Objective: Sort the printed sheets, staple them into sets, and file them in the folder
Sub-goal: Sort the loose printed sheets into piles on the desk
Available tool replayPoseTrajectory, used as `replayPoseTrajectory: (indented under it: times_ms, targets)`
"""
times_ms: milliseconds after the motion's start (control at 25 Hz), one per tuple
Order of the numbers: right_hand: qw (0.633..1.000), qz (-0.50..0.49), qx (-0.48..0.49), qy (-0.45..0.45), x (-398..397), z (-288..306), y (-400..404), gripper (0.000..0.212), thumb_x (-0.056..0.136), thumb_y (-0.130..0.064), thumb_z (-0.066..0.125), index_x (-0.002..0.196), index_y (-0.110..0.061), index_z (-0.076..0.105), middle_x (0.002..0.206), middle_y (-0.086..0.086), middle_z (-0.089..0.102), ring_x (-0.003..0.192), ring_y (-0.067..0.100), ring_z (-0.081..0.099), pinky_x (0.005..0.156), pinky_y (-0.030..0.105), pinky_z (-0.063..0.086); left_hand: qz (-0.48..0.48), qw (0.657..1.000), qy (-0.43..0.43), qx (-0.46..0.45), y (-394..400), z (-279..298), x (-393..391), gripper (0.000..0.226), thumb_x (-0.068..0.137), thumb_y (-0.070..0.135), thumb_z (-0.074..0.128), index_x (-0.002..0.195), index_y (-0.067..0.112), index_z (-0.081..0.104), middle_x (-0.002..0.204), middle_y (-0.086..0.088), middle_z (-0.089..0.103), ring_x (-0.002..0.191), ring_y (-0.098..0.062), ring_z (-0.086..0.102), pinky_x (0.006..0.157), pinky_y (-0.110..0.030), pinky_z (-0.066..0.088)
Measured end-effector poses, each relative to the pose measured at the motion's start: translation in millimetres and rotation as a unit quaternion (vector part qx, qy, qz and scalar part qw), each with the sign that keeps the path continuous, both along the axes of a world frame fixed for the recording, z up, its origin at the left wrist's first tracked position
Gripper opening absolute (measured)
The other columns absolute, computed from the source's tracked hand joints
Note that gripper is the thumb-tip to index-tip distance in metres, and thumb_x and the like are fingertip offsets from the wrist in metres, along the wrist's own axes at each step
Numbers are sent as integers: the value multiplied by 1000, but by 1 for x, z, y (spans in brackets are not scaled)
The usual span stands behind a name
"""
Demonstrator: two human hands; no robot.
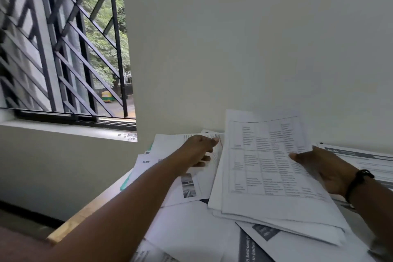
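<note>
Many printed sheets lie scattered over the wooden table (70,223). My right hand (319,168) holds a small stack of sheets (268,166) by its right edge; the top page bears a table of text, and its far end lifts toward the wall. My left hand (197,151) reaches over the left side of the pile and pinches a sheet with text and red marks (215,155) between thumb and fingers. A black band circles my right wrist. No stapler or folder can be made out.
A white wall stands right behind the table. A barred window (63,49) with a ledge (63,130) is at the left. More printed pages (365,159) lie at the far right, and a teal edge (125,181) peeks from under the left sheets.
</note>
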State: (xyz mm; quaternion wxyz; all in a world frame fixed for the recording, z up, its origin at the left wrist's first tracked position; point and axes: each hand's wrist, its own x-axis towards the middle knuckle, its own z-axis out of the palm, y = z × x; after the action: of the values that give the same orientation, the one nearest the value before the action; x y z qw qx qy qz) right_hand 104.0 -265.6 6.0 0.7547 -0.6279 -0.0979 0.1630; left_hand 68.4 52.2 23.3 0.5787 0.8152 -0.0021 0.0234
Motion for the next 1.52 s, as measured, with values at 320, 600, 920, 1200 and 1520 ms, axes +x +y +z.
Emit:
replayPoseTrajectory:
  times_ms: [320, 600, 920, 1200, 1520]
  targets:
    - [993, -48, -97, -49, 6, -9, -25, 108, 27, -37, 97, 124, -7, 60, 122, 12, 66, 112, 35, 62, 109, 53, 36, 30, 894, 69, 441, 73, -18, 28, 77, 84, 57, 64, 143, 14, 40, 144, -6, 48, 129, -24, 47, 107, -35, 37]
    - [986, -97, -133, -1, 10, -12, -22, 26, 94, -2, 52, 119, -1, 61, 111, 19, 69, 104, 41, 65, 101, 57, 43, -22, 883, 86, 461, 70, -12, 46, 90, 71, 53, 78, 145, 22, 38, 146, 4, 46, 132, -22, 44, 111, -39, 34]
    - [970, -149, -187, -50, 6, -13, -14, 18, 93, -1, 56, 109, -1, 66, 96, 11, 74, 78, 27, 72, 60, 28, 58, -30, 874, 125, 469, 64, -17, 61, 152, 22, 96, 59, 153, 27, 22, 157, 1, 28, 142, -24, 30, 117, -45, 25]
    - [950, -174, -251, -64, 14, -16, -17, 17, 91, -11, 62, 106, -6, 69, 96, 8, 75, 83, 27, 72, 78, 37, 58, 21, 838, 44, 544, 64, 8, 63, 81, 73, 59, 72, 140, 21, 46, 144, 0, 48, 130, -23, 44, 105, -38, 31]
    - [939, -177, -284, -76, 17, -15, -23, 20, 89, -22, 65, 103, -9, 71, 99, 7, 74, 91, 30, 70, 91, 46, 53, 39, 911, -110, 396, 80, 66, 41, 29, 84, 23, 73, 111, 14, 70, 98, 4, 65, 93, -16, 59, 75, -24, 42]
